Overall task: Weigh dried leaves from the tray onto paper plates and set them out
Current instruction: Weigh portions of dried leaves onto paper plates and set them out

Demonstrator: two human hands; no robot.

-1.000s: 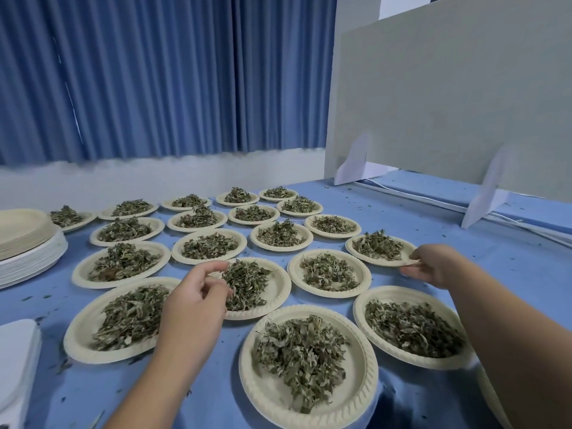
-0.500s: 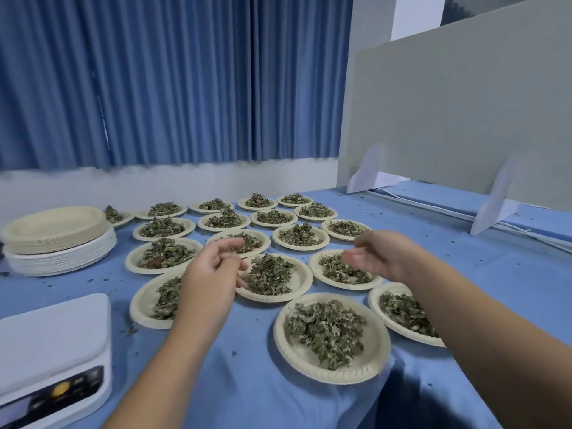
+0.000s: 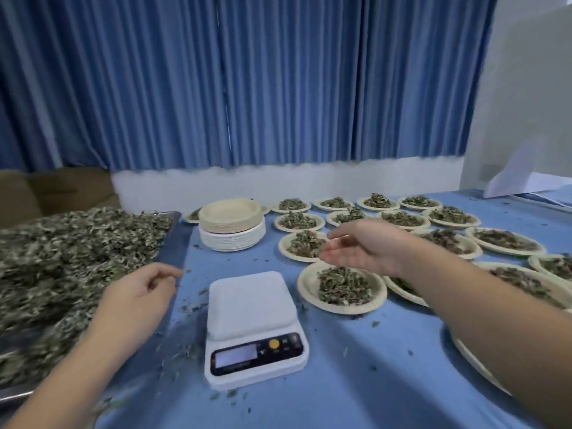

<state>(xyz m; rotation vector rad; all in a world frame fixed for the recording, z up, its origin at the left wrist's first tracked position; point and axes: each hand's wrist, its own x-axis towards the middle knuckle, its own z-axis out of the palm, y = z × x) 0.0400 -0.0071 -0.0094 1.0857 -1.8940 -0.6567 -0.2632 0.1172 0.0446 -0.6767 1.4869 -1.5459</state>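
Left hand (image 3: pixel 139 292) hangs over the right edge of the tray (image 3: pixel 182 239), fingers loosely curled, nothing in it. Right hand (image 3: pixel 362 249) is flat open, fingers stretched out leftward, holding nothing either, hovering above the filled plates (image 3: pixel 342 287). The white scale (image 3: pixel 252 323) sits between the two hands, a bit nearer to the camera. The big heap of dried leaves (image 3: pixel 62 258) fills the tray just left of the left hand. A stack of empty plates (image 3: pixel 230 224) stands behind the scale, beside the tray's far corner. Rows of filled plates run off to the right. Blue tablecloth (image 3: pixel 371 382) with leaf crumbs all over, blue curtain (image 3: pixel 247 78) behind, pale board (image 3: pixel 520 103) far right.
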